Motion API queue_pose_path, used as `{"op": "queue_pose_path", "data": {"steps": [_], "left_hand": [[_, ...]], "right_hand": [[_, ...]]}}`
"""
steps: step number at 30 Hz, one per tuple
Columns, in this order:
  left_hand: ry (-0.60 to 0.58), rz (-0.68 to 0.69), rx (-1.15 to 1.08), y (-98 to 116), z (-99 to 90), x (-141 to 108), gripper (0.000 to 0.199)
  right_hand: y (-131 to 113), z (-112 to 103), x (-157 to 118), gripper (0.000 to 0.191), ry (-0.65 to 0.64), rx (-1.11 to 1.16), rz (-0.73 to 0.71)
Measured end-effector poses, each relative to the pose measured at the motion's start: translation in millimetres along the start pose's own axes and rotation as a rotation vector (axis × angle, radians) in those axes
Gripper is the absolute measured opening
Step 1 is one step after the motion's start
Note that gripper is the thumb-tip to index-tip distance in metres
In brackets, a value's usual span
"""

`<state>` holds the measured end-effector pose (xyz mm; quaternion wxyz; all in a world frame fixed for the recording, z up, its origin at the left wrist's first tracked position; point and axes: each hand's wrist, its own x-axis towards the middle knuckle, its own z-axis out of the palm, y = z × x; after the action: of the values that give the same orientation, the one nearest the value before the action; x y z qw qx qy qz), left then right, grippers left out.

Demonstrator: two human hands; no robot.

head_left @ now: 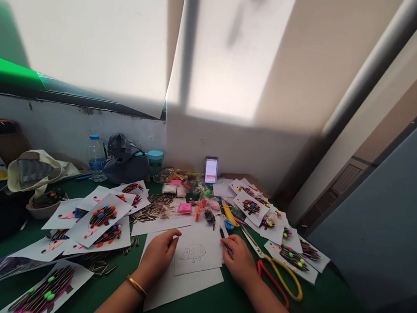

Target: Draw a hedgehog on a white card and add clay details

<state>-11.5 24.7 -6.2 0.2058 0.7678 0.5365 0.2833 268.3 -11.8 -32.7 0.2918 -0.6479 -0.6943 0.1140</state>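
Facing faint wall writing (205, 141), right hand (238, 257) holds pen (222, 232).

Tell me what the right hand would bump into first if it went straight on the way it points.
Heading forward and leftward across the white paper, the right hand would probably meet the small black packet first; depth is unclear, so it might pass above it.

Grips slim black pen (222, 233) in bare R hand (239, 257), at R edge of white paper sheet (209, 234) w/ black-line hedgehog drawing (194, 252). Rests bare L hand (158, 253) at L edge w/ loosely curled fingers. Shows metal scissors w/ red & yellow handles (259, 252) just R of R hand, white paper hedgehog cards (89, 216) w/ dark seeds both sides, upright lit phone (211, 171) at back.
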Motion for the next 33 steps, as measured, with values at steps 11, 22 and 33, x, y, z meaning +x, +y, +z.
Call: {"op": "queue_pose_path", "data": {"steps": [11,22,33], "left_hand": [[-0.025,0.075,0.073,-3.4,0.1,4.5,0.019],[-0.132,-0.015,0.289,-5.7,0.1,0.6,0.034],[-0.135,-0.052,0.318,-8.7,1.6,0.1,0.043]], "right_hand": [[-4.3,-4.7,-1.3,0.032,-0.014,0.002,0.004],[-6.7,-7.1,-1.7,0.035,-0.073,0.0,0.008],[0.7,-2.6,0.8,0.033,-0.089,-0.068,0.003]]}}
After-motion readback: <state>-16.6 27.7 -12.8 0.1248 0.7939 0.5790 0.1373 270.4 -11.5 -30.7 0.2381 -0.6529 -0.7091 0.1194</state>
